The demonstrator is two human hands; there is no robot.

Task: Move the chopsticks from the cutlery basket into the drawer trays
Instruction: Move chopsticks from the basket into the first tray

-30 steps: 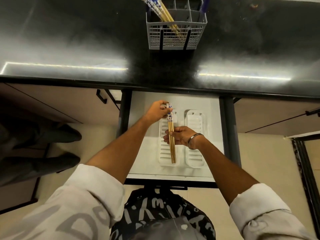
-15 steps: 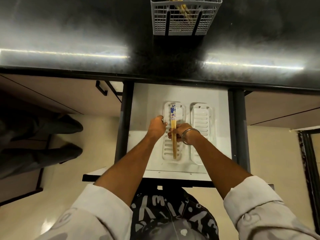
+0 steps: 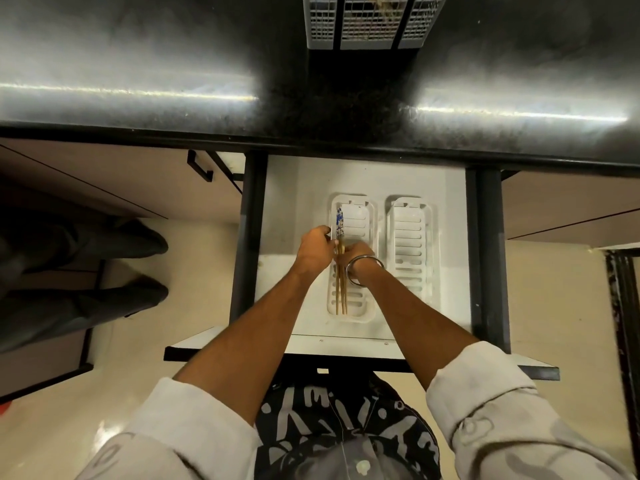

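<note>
Now that the chopsticks [image 3: 340, 271] have come down from mid-air to lie lengthwise in the left tray [image 3: 363, 315], painted ends away from the person, this bundle is all but delivered. Both the left hand [image 3: 313, 251] and right hand [image 3: 356, 256] still curl around their middle, above the open drawer [image 3: 446, 271]. More sticks wait in the cutlery basket [image 3: 370, 26] on the counter [image 3: 138, 64].
</note>
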